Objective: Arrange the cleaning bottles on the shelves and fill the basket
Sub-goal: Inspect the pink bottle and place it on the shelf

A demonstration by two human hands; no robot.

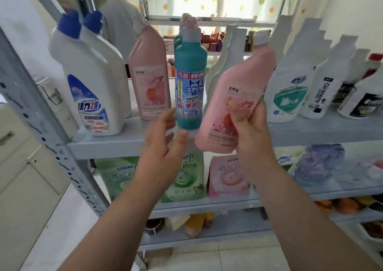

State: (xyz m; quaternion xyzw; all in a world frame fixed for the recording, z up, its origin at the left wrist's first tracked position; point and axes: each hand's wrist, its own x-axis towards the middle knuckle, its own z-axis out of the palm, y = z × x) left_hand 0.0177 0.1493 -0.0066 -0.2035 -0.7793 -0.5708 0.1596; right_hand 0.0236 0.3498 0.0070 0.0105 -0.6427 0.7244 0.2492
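- Both forearms rise from the bottom edge, nearest the lens; the right hand [251,129] grips a pink bottle [236,96]; the left hand [163,144] holds nothing.
- Grey metal shelving [116,144] fills the view; its upper shelf carries the row of cleaning bottles; no basket shows.
- White blue-capped bottles [91,84] stand at the left end; a second pink bottle [150,73] is upright beside them; more white bottles [290,80] stand to the right.
- The held pink bottle tilts with its cap to the right, its base over the shelf's front edge; the right fingers [259,110] and thumb curl round its lower body.
- A teal bottle [190,88] stands upright just left of it; the left fingers [165,118] are spread and relaxed at its base; contact cannot be told.
- The step looks like shelving the pink bottle; the next move calls for righting it and lowering it into the gap beside the teal bottle, with the left hand steadying that bottle against a knock.
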